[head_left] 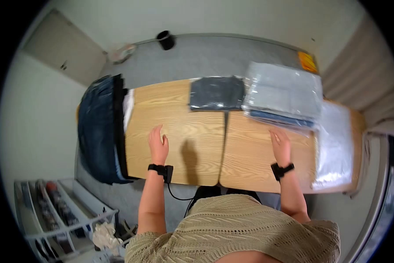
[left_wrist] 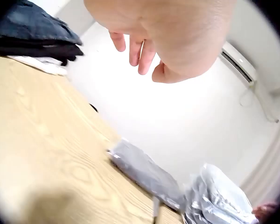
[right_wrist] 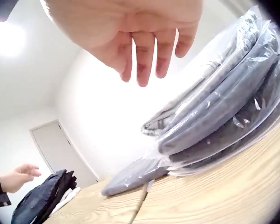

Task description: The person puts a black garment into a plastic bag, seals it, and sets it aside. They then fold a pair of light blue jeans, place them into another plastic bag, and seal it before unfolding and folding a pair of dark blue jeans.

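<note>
My left hand (head_left: 158, 147) hovers over the left part of the wooden table (head_left: 175, 127), fingers loosely extended and holding nothing. To its left rises a stack of dark jeans (head_left: 96, 127), with black and white garments showing along its edge. My right hand (head_left: 281, 147), also without anything in it, hangs above the table's right part, just in front of a pile of clothes in clear plastic bags (head_left: 284, 90). In the right wrist view its fingers (right_wrist: 144, 60) are spread and relaxed. A single dark bagged garment (head_left: 216, 94) lies flat at the table's back middle.
Clear plastic bags (head_left: 335, 144) lie flat at the table's right end. A seam (head_left: 223, 149) runs between two table halves. On the floor stand a black bin (head_left: 165, 40) at the back and a white divided rack (head_left: 65, 215) at the lower left. A curtain (head_left: 359, 65) hangs at right.
</note>
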Motion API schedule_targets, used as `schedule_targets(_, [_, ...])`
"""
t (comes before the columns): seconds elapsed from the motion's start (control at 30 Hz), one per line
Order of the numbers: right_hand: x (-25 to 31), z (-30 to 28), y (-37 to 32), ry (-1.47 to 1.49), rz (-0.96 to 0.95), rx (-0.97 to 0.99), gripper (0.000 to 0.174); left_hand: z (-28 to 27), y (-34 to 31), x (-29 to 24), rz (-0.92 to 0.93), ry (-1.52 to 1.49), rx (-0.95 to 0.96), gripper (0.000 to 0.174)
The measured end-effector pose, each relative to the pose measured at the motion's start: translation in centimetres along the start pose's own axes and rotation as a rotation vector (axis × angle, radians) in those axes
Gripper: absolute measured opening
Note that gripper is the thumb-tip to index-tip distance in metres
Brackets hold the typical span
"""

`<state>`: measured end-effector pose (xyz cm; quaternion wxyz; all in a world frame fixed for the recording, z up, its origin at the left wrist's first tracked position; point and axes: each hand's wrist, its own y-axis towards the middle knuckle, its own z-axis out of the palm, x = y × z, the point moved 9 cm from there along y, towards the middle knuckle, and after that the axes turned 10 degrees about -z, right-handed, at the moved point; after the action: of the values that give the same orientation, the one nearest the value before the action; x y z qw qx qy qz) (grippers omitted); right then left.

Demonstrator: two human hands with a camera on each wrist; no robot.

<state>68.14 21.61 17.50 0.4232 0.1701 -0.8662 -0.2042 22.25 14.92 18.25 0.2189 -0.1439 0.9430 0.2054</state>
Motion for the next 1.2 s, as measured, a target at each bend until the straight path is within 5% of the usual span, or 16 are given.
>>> schedule_targets(0.1, [2.8, 2.9, -1.7, 0.088, 0.033, 0.046, 0.007, -4.8, -3.6, 9.3, -0.227, 0.042, -0.052, 0.044])
schedule_targets(0.3, [6.6, 9.1, -3.4, 0.068, 0.03, 0.239, 0.008, -11.3, -8.8, 22.8, -0.343, 0.161, -0.196, 0.04])
schedule_targets(0.33, [6.8, 10.1, -3.7, 0.065, 0.361, 0.406, 0.013, -12.1, -9.5, 24.9, -0.384, 0.156, -0.22, 0.04])
schedule_targets(0.47, [12.1, 12.7, -2.9, 0.042, 0.251, 0.37, 0.016, -13.9, -11.3, 34.3, -0.59, 0.179, -0.231, 0.039])
schedule_targets(0.53, [16.4, 12.8, -2.0, 0.149, 0.034, 0.12, 0.02, -14.4, -11.7, 38.2, -0.68, 0.199, -0.228, 0.04])
schedule_targets(0.6, [19.4, 14.3, -2.3, 0.042, -0.046, 0.195, 0.024, -14.4, -11.8, 41.4, -0.754, 0.243, -0.203, 0.039])
schedule_targets(0.8, [24.1, 16.8, -3.3, -0.084, -0.019, 0.376, 0.03, -13.3, -10.2, 46.9, -0.818, 0.327, -0.143, 0.042])
schedule_targets(1.0, [26.5, 18.6, -3.8, -0.114, 0.015, 0.431, 0.026, -13.5, -7.7, 46.6, -0.852, 0.556, 0.014, 0.04])
schedule_targets(1.2, [28.8, 21.5, -4.5, -0.059, -0.034, 0.532, 0.027, -13.4, -7.0, 49.8, -0.712, 0.486, -0.087, 0.017])
